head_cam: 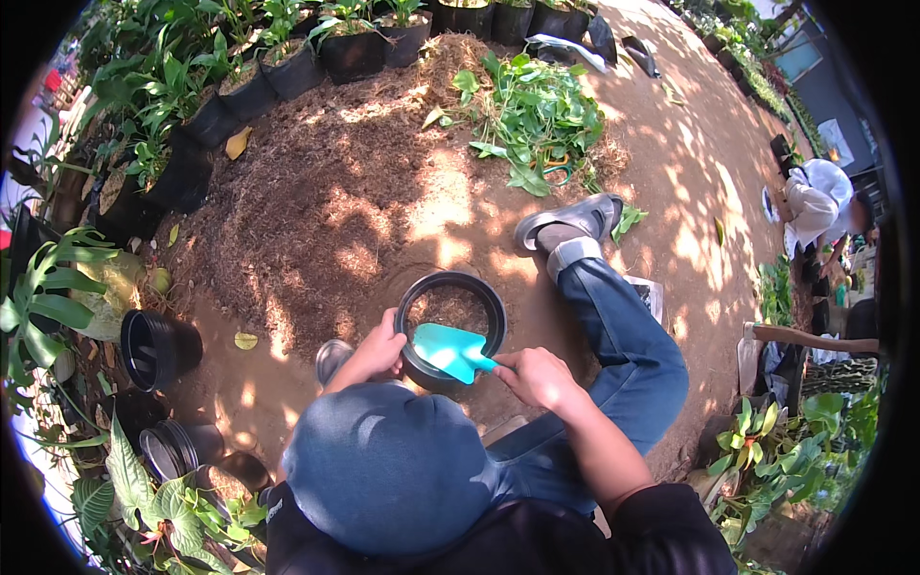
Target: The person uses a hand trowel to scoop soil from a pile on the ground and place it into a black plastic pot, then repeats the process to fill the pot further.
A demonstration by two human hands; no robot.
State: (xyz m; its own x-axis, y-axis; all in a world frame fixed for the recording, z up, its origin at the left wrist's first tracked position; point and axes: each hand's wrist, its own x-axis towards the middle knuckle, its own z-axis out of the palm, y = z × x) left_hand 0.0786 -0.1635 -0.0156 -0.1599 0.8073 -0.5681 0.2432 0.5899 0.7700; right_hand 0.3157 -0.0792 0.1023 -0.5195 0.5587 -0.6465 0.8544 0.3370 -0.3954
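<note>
A round black plastic plant pot [498, 305] stands on the ground before me, with brown potting mix [445, 305] visible inside it. At its left side my left hand [381, 346] grips the rim. My right hand [535, 375] is closed around the handle of a turquoise hand trowel [451, 350]. The trowel's blade lies across the near part of the pot's opening and hides some of the mix. I cannot tell whether the blade touches the mix.
Loose potting mix [316, 187] spreads beyond the pot, with leafy cuttings [546, 108] heaped behind. Black grow bags [352, 56] line the far edge. Spare black pots [162, 348] lie at left. At right are a wooden-handled hoe [812, 336] and a crouching person [819, 198].
</note>
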